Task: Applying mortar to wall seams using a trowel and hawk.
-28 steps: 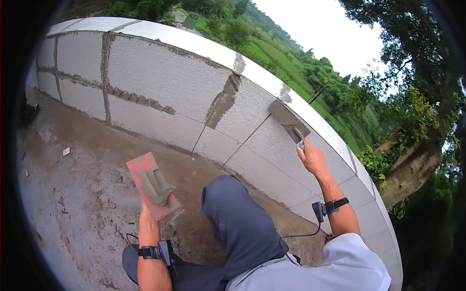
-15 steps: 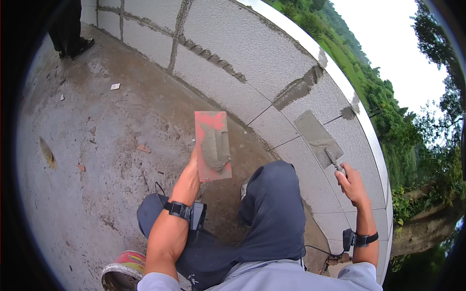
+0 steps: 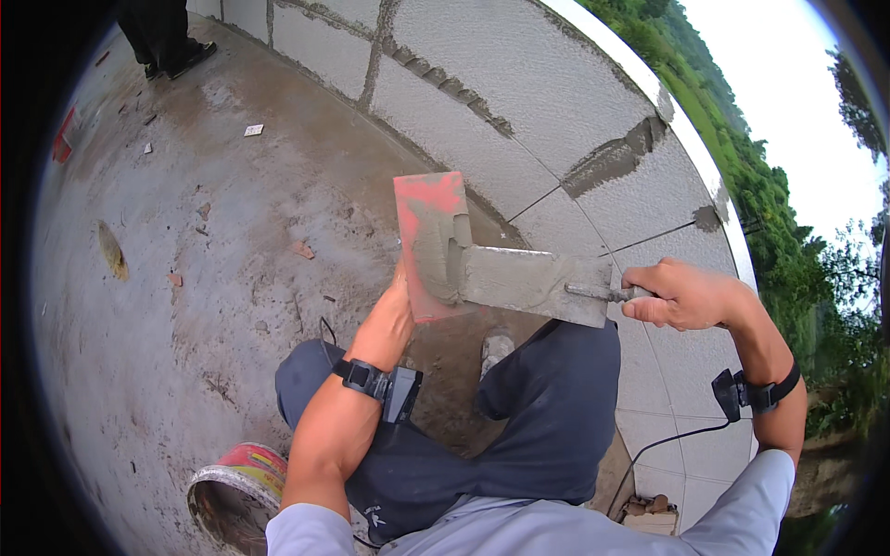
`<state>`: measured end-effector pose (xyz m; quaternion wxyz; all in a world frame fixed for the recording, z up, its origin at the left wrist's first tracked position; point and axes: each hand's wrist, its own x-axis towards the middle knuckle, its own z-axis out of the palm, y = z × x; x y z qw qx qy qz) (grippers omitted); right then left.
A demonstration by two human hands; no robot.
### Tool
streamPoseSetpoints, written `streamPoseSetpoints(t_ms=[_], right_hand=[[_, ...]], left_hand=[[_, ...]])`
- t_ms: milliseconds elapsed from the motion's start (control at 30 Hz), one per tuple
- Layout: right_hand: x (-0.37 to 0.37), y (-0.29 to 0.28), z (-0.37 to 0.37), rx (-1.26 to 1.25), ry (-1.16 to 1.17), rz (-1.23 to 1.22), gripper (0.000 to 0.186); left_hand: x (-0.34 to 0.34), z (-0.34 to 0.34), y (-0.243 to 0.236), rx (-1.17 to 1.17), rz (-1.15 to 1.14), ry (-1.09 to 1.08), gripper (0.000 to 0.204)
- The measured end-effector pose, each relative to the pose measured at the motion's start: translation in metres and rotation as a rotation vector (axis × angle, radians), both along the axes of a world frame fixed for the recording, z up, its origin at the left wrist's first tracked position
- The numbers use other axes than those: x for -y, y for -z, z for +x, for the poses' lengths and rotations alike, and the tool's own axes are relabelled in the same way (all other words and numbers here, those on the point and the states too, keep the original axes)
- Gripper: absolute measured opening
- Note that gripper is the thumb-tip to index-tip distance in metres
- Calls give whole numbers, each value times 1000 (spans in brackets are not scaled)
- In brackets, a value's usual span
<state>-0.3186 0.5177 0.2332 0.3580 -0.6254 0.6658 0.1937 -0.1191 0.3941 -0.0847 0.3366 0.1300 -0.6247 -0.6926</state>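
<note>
A red rectangular mortar board [image 3: 432, 190] is held up in front of me, with wet grey mortar [image 3: 436, 250] spread over its middle. My left hand [image 3: 401, 285] supports it from beneath; the board hides the fingers. My right hand [image 3: 675, 294] is closed around the handle of a flat rectangular trowel [image 3: 524, 281], its face smeared with mortar. The trowel's far edge meets the mortar on the board's right side. Beyond lies a tiled wall [image 3: 482, 167] of light grey textured tiles, with mortar in several joints.
A paint bucket [image 3: 255, 471] lies tilted at lower left. Tile scraps [image 3: 254, 131] and debris are scattered on the rough floor [image 3: 185, 324]. At the upper left stands another person [image 3: 167, 42], legs only visible. Greenery [image 3: 742, 157] borders the wall top.
My right hand has brought the trowel from the wall leftward to the mortar board. The board has risen slightly and shifted right in view. The whole view has shifted too.
</note>
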Motion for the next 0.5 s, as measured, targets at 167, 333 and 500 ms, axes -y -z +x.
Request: streamPoseSetpoints(t_ms=[167, 333, 500], right_hand=[[-32, -6, -40, -235, -40, -92, 46], [-154, 34, -105, -572, 221, -446, 39], [-201, 75, -122, -822, 523, -649, 37]], left_hand=[[9, -4, 37, -154, 287, 67, 42], [-1, -17, -11, -110, 852, 69, 56], [3, -21, 35, -248, 1054, 216, 42]])
